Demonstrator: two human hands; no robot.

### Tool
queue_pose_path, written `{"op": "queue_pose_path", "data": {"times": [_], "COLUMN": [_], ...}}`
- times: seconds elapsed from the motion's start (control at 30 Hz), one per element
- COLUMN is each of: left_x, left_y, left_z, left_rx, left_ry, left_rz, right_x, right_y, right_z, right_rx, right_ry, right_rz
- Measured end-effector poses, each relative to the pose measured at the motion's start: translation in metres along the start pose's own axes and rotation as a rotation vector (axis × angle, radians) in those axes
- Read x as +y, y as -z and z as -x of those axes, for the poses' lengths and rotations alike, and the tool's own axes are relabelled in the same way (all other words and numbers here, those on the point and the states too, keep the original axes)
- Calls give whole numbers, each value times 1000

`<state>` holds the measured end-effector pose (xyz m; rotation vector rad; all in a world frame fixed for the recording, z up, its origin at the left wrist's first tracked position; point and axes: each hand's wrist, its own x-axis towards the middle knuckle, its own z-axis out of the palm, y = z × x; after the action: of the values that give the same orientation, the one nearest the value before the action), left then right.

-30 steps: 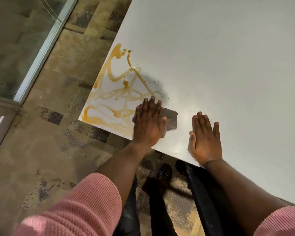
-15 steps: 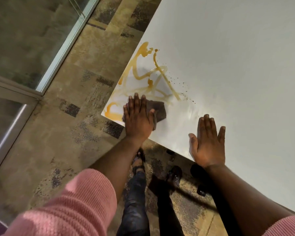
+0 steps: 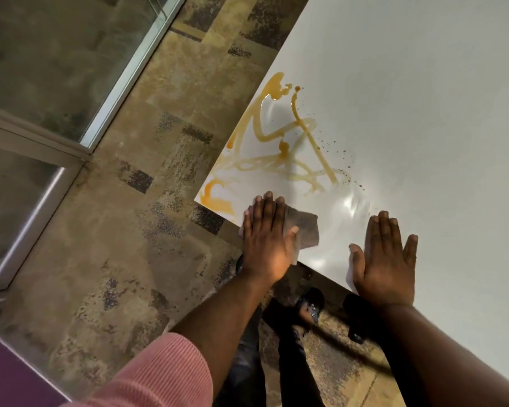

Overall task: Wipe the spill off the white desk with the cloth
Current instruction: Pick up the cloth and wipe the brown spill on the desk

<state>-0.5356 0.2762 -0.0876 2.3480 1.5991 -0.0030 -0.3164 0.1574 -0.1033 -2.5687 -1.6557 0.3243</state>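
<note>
An orange-brown spill [image 3: 279,148] runs in loops and smears over the near left corner of the white desk [image 3: 423,98], with dark specks at its right side. My left hand [image 3: 265,239] lies flat with fingers together on a dark brown cloth [image 3: 306,230], pressing it against the desk's near edge just below the spill. The cloth sticks out to the right of that hand. My right hand [image 3: 384,257] rests flat on the bare desk to the right, fingers spread, holding nothing. A wet sheen lies between the two hands.
The desk's left and near edges drop to a patterned brown carpet [image 3: 124,230]. A glass partition with a metal frame [image 3: 106,92] stands at the left. My legs and dark shoes [image 3: 312,306] show under the near edge, beside a black chair part.
My left hand has drawn the cloth back toward the near edge of the desk, leaving thinner smears and a wet sheen. My right hand stays flat in place.
</note>
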Motion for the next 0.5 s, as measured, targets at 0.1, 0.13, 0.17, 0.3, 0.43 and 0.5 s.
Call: {"op": "queue_pose_path", "data": {"times": [0.1,0.13,0.17,0.3,0.43,0.5], "left_x": [-33,-46,-58,-71,-35,-21], "left_y": [12,17,23,27,12,3], "left_z": [-35,-47,-59,-74,-42,-19], "left_rx": [72,100,120,178,180,118], "left_ry": [97,139,176,285,255,181], "left_rz": [-21,-34,-42,-17,18,9], "right_x": [1,0,1,-1,-1,0], "right_y": [0,-1,-1,0,2,1], "right_z": [1,1,0,-1,0,0], "right_rx": [1,-4,-6,-14,-16,-11], "right_ry": [0,0,2,-1,3,10], "right_rz": [9,7,5,3,-2,2]}}
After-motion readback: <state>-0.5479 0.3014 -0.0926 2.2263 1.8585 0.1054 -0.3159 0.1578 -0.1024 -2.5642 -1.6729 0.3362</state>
